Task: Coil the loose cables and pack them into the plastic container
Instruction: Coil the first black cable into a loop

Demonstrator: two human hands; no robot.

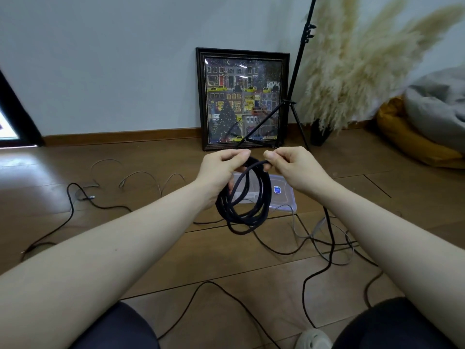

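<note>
Black braided cable [242, 197], gathered into several loops and held up at chest level above the wooden floor [176, 260]. Left hand [221, 170] closed round the top of the coil, thumb pressed over the gathered strands. Right hand [289, 167] pinching the next stretch of cable just beside the left thumb, feeding a fresh loop across. Both grips narrow and loaded; neither free.

Coiling step in hand, then, and only partway: a long black tail [327, 248] dropping from below the right forearm and running off across the boards toward the knees. Probably the same cable, though hard to trace for certain among the crossing strands.

Plastic container [281, 195] on the floor directly behind the coil, clear, with a blue label, partly hidden by the loops. Lid on or off: cannot tell from here.

Next move: slide the right hand down the tail, draw up another length, lay it into the left palm at matching loop size. Care needed where grey cables [319, 238] cross the black tail, a likely snag. More loose cable [141, 180] lying well apart at the left, not yet coiled.
</note>
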